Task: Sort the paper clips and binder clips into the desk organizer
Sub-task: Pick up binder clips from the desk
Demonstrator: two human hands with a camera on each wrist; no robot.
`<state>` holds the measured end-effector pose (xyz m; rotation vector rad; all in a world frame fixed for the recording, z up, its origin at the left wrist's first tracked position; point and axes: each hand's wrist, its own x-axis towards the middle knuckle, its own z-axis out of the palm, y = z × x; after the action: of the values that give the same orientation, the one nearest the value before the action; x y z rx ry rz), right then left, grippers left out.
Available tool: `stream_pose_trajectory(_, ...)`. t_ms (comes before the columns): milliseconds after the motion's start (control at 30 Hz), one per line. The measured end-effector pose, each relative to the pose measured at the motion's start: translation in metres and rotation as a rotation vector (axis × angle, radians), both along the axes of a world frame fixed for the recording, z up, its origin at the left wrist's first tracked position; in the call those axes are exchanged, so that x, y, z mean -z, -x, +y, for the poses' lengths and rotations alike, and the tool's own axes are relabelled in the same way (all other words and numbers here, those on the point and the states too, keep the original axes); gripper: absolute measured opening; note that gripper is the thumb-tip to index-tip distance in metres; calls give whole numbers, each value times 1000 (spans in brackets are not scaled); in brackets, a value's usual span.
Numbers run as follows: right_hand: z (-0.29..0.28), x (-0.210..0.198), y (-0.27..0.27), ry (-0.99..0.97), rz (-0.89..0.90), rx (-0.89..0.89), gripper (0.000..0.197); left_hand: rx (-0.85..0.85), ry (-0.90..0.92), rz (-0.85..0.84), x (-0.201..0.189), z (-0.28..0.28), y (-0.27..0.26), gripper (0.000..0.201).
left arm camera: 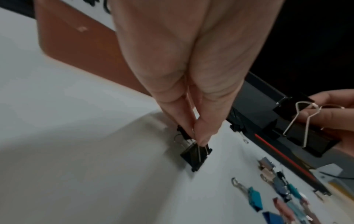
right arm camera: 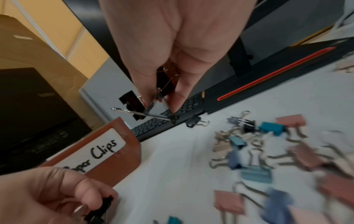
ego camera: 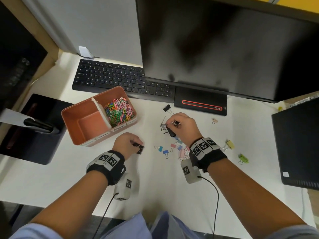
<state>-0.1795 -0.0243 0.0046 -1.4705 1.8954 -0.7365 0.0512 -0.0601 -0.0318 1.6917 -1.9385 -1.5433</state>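
Note:
A terracotta desk organizer (ego camera: 72, 116) stands left of centre; its right compartment holds several coloured paper clips (ego camera: 119, 110), its left compartment is bare. My left hand (ego camera: 128, 144) pinches small black binder clips (left arm camera: 195, 156) by their wire handles, just above the desk. My right hand (ego camera: 179, 124) grips several black binder clips (ego camera: 170, 131), one hanging below my fingers (right arm camera: 147, 97). A pile of pastel binder clips (ego camera: 174, 149) lies on the desk under my right wrist. Another black binder clip (ego camera: 167, 108) lies near the monitor base.
A black keyboard (ego camera: 110, 78) and a monitor (ego camera: 224, 45) stand at the back. A black box (ego camera: 296, 144) sits at the right, a dark stand (ego camera: 34, 130) at the left. Stray yellow (ego camera: 230, 144), green (ego camera: 243, 158) and pink (ego camera: 214, 120) clips lie right of my hand.

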Motion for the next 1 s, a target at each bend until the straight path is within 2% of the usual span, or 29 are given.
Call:
stream_pose_trajectory(67,-4,-7,-10,27,-4,-11,10,16,26,36,-14,-1,-7,41)
stream_pose_trajectory(200,-23,-30,-44,128,-12,-86,10,73,129,122,-67,-14,-33,27)
stream_pose_trajectory(333,-55,-51,-104,165,-32,-193,11,-166,297,61,-106,-42,-84,23)
stream_pose_trajectory(400,-73,-57,-140,156,-30,-242,12,-329,304,45,-111,-56,-110,25)
stream_pose_trajectory(433,-82,-57,-158,144,-29,-260,11,-393,271,88,-111,-62,-119,27)
stream_pose_trajectory(533,-101,-55,-201,56,-50,-274,6,-453,160,227,-101,-72,-132,32)
stream_pose_trajectory(633,-105,-49,-217,-41,-97,-264,32,-433,137,234,-88,-74,-140,35)
stream_pose_trajectory(700,-100,-52,-213,-52,-179,-266,38,-415,161,244,-85,-74,-143,36)
stream_pose_trajectory(800,-83,-56,-184,9,-262,-231,31,-318,239,217,-84,-72,-138,32)
stream_pose_trajectory(900,-56,-49,-133,78,-198,-115,25,-222,243,248,-86,-68,-115,32)
stream_pose_trajectory(1000,-23,-23,-73,-1,23,20,50,-125,214,301,-88,-56,-73,27)
